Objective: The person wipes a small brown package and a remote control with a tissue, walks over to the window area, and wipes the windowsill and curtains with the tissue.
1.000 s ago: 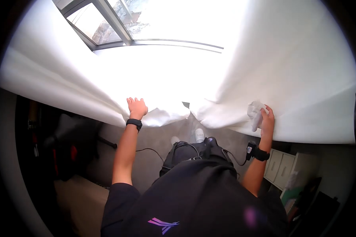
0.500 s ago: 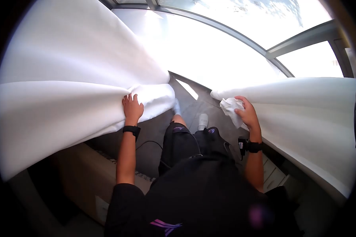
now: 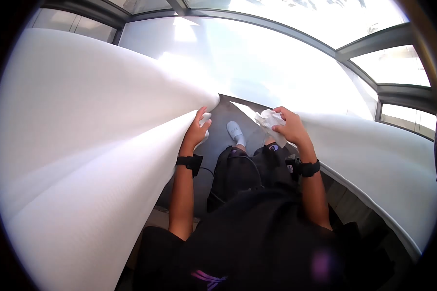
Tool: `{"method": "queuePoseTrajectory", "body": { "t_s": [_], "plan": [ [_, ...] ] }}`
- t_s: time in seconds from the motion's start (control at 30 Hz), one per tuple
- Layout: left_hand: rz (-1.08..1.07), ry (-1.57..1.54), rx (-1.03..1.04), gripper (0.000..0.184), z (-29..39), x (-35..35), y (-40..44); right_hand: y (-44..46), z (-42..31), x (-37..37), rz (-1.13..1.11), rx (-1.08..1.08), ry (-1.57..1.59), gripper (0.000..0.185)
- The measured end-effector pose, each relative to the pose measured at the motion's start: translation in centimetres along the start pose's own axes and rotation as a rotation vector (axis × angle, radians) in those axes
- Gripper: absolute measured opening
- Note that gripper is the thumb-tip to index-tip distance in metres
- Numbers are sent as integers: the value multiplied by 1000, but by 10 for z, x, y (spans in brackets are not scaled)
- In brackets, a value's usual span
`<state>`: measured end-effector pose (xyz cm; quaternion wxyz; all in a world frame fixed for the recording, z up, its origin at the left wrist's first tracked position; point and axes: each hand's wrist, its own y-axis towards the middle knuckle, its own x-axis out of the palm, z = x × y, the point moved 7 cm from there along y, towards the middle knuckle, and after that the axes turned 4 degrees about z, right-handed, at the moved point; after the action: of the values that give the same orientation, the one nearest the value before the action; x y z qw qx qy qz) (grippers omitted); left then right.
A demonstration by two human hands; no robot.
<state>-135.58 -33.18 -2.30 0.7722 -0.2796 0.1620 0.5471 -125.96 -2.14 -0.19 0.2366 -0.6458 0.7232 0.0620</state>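
Pinching a crumpled white cloth (image 3: 266,119), the right hand (image 3: 292,128) is holding it at nine o'clock from its fingertips, its long axis slanting eleven to five. Farther from it, the left hand (image 3: 195,134) is touching the white curtain (image 3: 92,106) at its nine o'clock; whether gripping, I cannot tell.
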Motion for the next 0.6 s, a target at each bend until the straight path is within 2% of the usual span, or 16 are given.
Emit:
{"method": "queuePoseTrajectory", "body": {
  "t_s": [0.13, 0.17, 0.33, 0.47, 0.57, 0.6],
  "plan": [
    [-67, -238, 60, 71, 61, 14, 7, -3, -13, -5, -2, 17, 72, 45],
    [-65, -212, 75, 76, 66, 18, 11, -1, -8, -3, -24, 30, 91, 45],
    [128, -58, 123, 81, 37, 15, 27, 5, 22, 28, -13, 23, 116, 47],
    [236, 5, 76, 84, 22, -26, 13, 13, 43, 50, 21, 51, 140, 47],
    [341, 100, 60, 85, -32, -36, -11, 2, 90, 60, 108, 83, 178, 44],
    [380, 141, 28, 85, -41, -61, -15, 8, 86, 60, 135, 115, 210, 43]
  ]
}}
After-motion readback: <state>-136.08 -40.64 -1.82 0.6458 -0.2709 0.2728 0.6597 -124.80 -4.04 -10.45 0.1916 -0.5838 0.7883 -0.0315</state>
